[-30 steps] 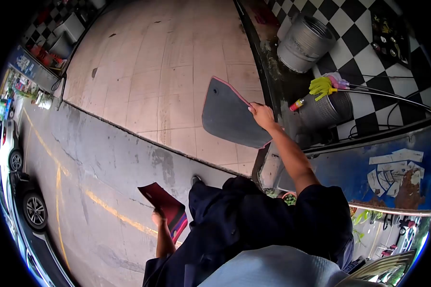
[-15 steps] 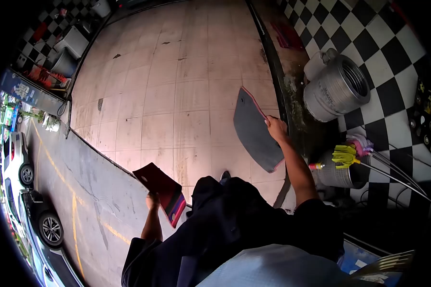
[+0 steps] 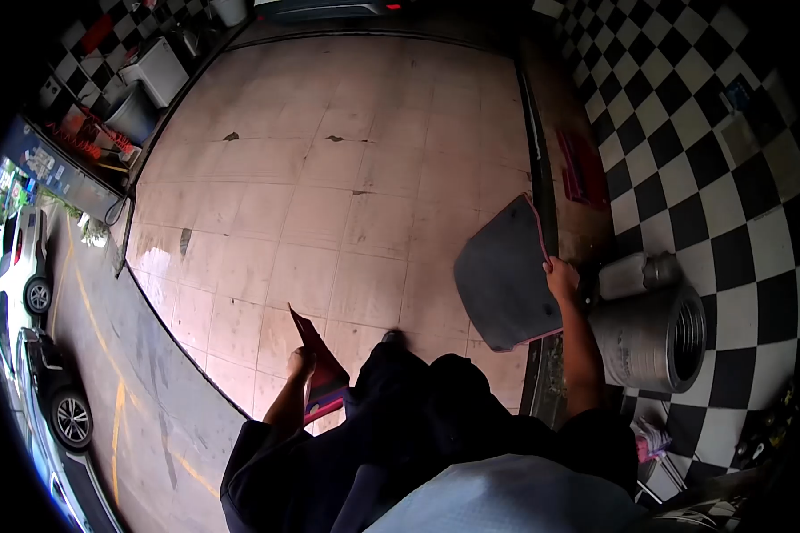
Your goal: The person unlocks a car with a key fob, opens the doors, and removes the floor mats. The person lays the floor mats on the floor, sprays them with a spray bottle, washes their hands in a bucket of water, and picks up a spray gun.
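Observation:
My right hand is closed on the edge of a grey car floor mat with red trim. That mat hangs upright above the tiles, its flat grey face towards me. On the other side, my left hand grips a dark red floor mat, seen nearly edge-on and partly hidden by my leg. A pinkish-red stripe shows along its lower edge. The fingers of both hands are wrapped round the mats and only partly visible.
Pale tiled floor spreads ahead, bounded by a dark drain strip. Dark red mats rest near the checkered wall. A ribbed metallic drum stands close on my right. Parked cars are at left; another vehicle is ahead.
I have moved forward over the tiles, and the drum now sits beside my right arm. The left mat has turned edge-on. Both mats remain in my hands.

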